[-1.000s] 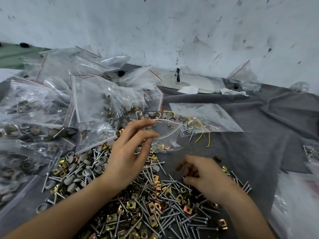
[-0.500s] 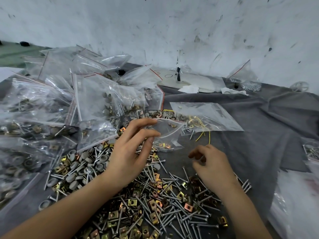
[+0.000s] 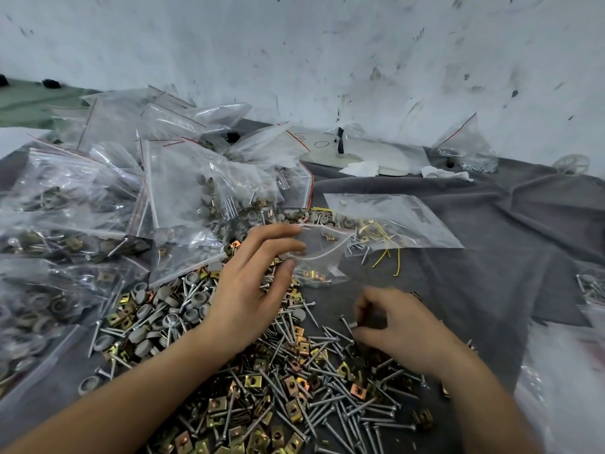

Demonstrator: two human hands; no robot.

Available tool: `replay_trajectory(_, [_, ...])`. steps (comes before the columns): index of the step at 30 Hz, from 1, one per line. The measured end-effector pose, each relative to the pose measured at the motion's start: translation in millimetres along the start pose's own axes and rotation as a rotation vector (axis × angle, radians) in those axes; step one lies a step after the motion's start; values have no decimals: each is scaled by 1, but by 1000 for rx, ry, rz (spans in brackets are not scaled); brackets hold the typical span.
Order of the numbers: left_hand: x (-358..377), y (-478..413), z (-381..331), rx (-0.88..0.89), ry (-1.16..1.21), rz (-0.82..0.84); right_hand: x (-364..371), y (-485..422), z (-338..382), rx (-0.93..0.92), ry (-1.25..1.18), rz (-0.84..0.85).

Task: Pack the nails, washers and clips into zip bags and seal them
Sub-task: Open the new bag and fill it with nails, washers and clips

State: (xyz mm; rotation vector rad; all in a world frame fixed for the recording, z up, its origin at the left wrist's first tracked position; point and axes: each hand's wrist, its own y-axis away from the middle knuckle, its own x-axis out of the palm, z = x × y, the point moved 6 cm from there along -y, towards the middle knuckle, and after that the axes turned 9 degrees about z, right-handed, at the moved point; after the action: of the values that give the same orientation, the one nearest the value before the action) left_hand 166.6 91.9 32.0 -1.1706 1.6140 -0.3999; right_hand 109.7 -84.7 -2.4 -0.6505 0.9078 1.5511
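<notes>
Nearest: loose pile of silver nails mixed with gold-coloured square clips, spread on a grey cloth. Pile runs from the near edge to between both hands.

Left of the pile, slightly farther: grey round washers, heaped among more nails and clips.

Right hand: over the right part of the pile, knuckles up, fingers curled down and narrow. Fingertips sit at the head end of one nail. Blurred, so I cannot tell whether the nail is actually pinched.

Left hand: past the middle of the pile, forearm crossing above the clips. Fingers above and thumb below hold the mouth of a small zip bag. The bag hangs partly open, with a few gold clips in its lower end, resting on the cloth.

Just behind and to the right of that bag: a flat zip bag lying on the cloth, with short yellow wire pieces and a few screws at its near edge.

Far left: large heap of filled zip bags, red-lined seals, holding washers, nails and clips.

Near right edge: more clear plastic, blurred.

Far: a white flat object and a single bag of small metal parts, both at the foot of a scuffed white wall.
</notes>
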Motion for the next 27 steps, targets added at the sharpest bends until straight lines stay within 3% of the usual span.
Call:
replay_trajectory(6, [5, 1, -4, 78, -12, 68, -25, 15, 17, -178, -157, -561])
replay_trajectory(9, [8, 2, -8, 141, -5, 131, -33, 37, 39, -399, -22, -901])
replay_trajectory(11, [11, 2, -13, 178, -4, 161, -31, 45, 48, -488, 62, -1017])
replay_trajectory(15, [13, 2, -22, 232, -4, 223, -23, 45, 56, -487, 134, -1040])
replay_trajectory(20, [14, 3, -24, 238, 7, 259, -16, 32, 54, -391, 103, -918])
replay_trajectory(27, [4, 0, -4, 44, -6, 56, -21, 35, 48, -416, -94, -970])
